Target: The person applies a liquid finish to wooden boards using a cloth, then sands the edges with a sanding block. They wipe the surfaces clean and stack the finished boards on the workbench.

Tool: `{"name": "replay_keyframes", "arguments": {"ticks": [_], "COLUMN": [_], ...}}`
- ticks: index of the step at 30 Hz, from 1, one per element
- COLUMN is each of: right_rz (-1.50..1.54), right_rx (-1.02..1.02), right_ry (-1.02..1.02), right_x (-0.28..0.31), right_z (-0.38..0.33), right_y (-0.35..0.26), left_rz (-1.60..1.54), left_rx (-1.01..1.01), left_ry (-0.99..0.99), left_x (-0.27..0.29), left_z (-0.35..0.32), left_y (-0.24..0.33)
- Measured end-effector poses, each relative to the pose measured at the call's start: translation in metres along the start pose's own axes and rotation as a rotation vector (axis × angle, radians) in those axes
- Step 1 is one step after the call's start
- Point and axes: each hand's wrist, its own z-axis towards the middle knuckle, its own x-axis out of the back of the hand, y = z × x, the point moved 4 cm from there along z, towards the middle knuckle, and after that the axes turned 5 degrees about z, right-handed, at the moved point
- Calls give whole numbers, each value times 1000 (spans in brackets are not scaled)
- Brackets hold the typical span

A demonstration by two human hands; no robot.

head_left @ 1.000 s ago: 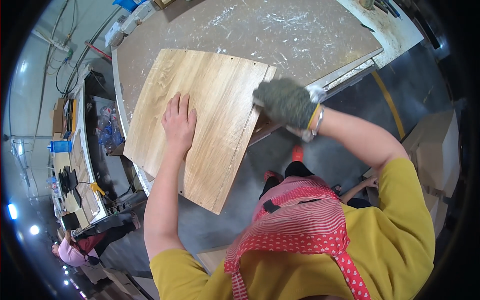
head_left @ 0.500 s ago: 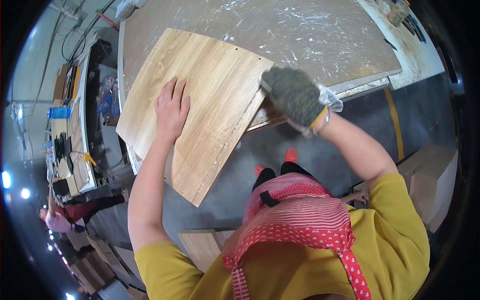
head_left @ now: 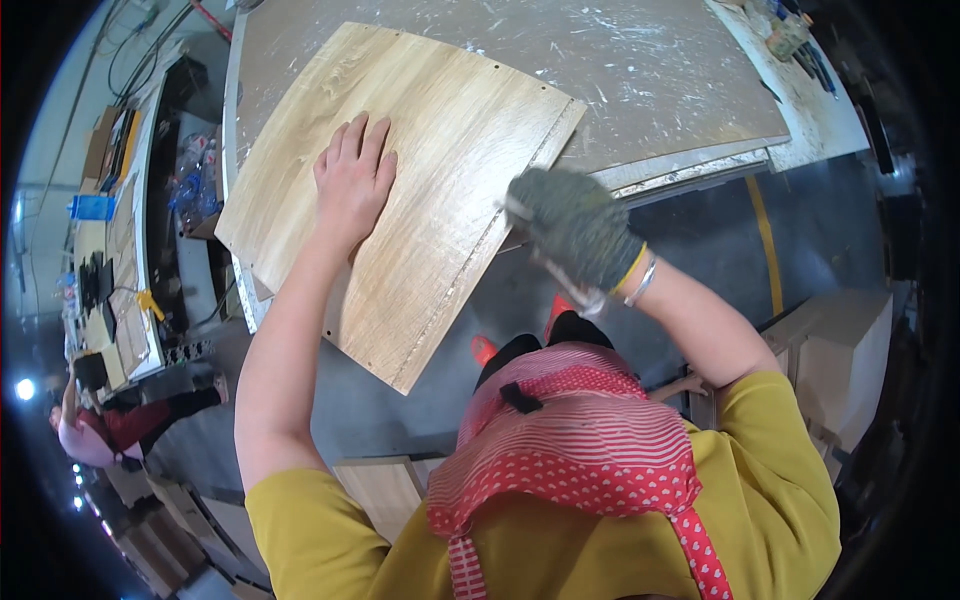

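Observation:
A light wood-grain board (head_left: 440, 150) with a curved far edge and small dark holes lies tilted across the worktable (head_left: 640, 60), its near corner jutting past the table's front. My bare left hand (head_left: 352, 185) lies flat on the board's left part, fingers stretched out. My right hand (head_left: 575, 225), in a dark green glove with a yellow cuff, is at the board's right edge, beside a rough line along it. Its fingers are curled round a whitish, crumpled cloth-like piece (head_left: 592, 300), mostly hidden and blurred.
Brushes and a jar (head_left: 788, 38) stand at the table's far right. Cardboard boxes (head_left: 840, 360) stand at right. More wood-grain panels (head_left: 380, 495) lie below my left arm. Another person (head_left: 100, 435) is at a side bench at left. A hand (head_left: 685, 388) shows behind my right arm.
My right hand has slid along the board's edge from its far right corner toward me. The view has shifted a little; my left hand still rests on the board.

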Motion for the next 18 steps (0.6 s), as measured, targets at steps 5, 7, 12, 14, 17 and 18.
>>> {"name": "replay_keyframes", "arguments": {"ticks": [5,7,12,14,17,18], "right_rz": [-223,-147,-69,-114,-103,-78], "right_rx": [81,-75,26,1,-45,-15], "right_ry": [165,-256,221,220,64,-75], "right_x": [-5,-40,-27,-26,-44,-52], "right_z": [-6,-23,-37,-37,-42,-41], "right_y": [-27,-44,-46,-52,-79,-84], "left_rz": [-19,-22,-6,-16,-15,-17], "left_rx": [15,19,-7,3,3,6], "left_ry": [-3,-3,24,19,25,24], "left_x": [-1,-2,-2,-3,-5,-5], "left_z": [-2,-2,-2,-1,-2,-2], "left_y": [-1,-1,-1,-3,-3,-4]}}
